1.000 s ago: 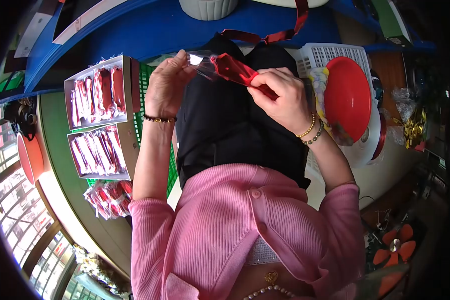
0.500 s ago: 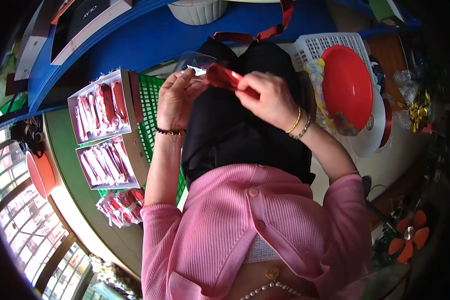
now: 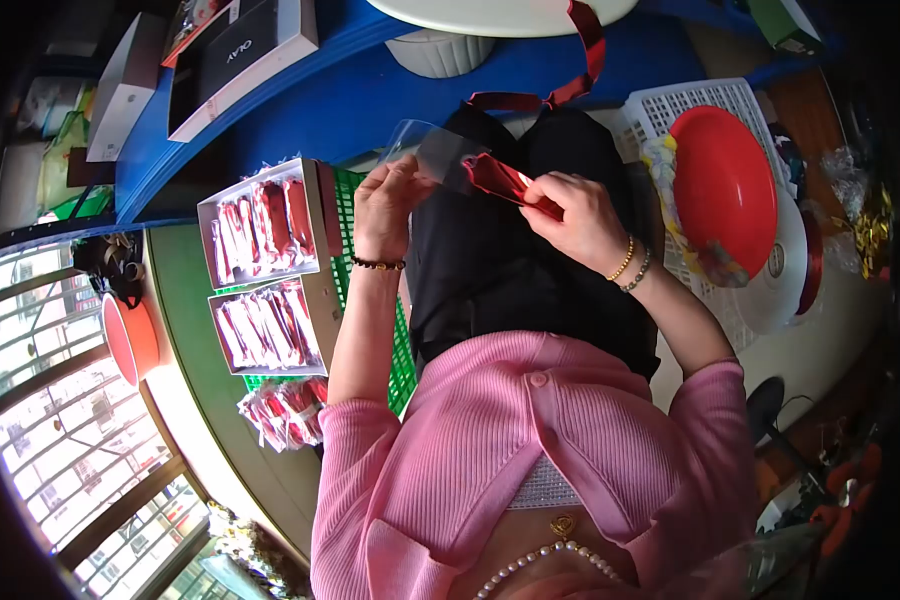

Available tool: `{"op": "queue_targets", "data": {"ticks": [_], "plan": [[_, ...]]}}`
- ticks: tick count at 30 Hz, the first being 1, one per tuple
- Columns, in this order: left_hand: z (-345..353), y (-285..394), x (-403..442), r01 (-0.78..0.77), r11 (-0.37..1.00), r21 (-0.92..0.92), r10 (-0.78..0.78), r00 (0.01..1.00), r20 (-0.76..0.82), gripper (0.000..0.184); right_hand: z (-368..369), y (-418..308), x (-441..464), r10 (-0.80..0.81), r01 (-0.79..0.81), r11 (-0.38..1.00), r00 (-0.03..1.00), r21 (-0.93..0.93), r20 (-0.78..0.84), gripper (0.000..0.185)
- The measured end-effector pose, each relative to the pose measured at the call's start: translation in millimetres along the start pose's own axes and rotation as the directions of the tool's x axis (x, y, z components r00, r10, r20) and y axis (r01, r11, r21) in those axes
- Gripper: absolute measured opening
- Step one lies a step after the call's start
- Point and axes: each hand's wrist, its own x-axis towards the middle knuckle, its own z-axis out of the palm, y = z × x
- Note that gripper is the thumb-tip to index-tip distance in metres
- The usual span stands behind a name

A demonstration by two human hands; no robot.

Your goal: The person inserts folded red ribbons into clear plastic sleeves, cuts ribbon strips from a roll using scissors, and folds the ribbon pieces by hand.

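My left hand (image 3: 390,205) pinches the edge of a clear plastic bag (image 3: 445,155) above my lap. My right hand (image 3: 580,222) grips a folded, shiny red ribbon piece (image 3: 505,182) between thumb and fingers. The ribbon's far end meets the bag's right side; whether it is inside cannot be made out. A long dark red ribbon (image 3: 590,55) hangs from the table in front of my knees.
At left, two boxes (image 3: 322,235) of wrapped red pieces and a wrapped bundle (image 3: 285,412) stand by a green basket (image 3: 402,350). A red bowl (image 3: 725,190) rests by a white basket (image 3: 705,97) at right. A blue table (image 3: 355,110) lies ahead.
The view has shifted, so the scene sits further right. The clear bag looks more spread out, and the red piece has changed its angle between my hands. Both hands keep their hold.
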Motion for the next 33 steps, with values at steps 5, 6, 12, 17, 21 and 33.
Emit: {"op": "queue_targets", "data": {"ticks": [5,6,12,17,21,33], "plan": [[-1,0,-1,0.012,0.999,0.044,-0.013,1.000,0.025,0.018,-4,-2,-5,-0.015,0.016,1.000,1.000,-0.022,0.009,0.014],[-1,-1,-1,0.010,0.999,0.037,-0.012,0.999,0.047,0.018,-4,-3,-5,-0.004,0.005,0.999,1.000,-0.036,0.024,0.015],[6,2,-7,0.005,1.000,0.020,-0.005,1.000,0.022,0.018,0,-5,-6,-0.025,0.025,0.999,0.999,-0.026,0.030,0.014],[0,0,-7,-0.017,1.000,0.000,0.017,1.000,0.005,0.016,4,-8,-9,-0.008,0.007,1.000,0.999,0.025,0.042,0.014],[5,-2,-8,-0.033,0.997,-0.077,0.030,0.999,-0.035,0.013,6,-13,-10,0.016,-0.023,0.996,0.996,0.088,0.084,0.014],[-5,-12,-6,-0.030,0.998,-0.055,0.028,0.999,-0.028,0.015,10,-11,-14,0.054,-0.066,0.992,0.992,0.103,0.115,0.014]]}}
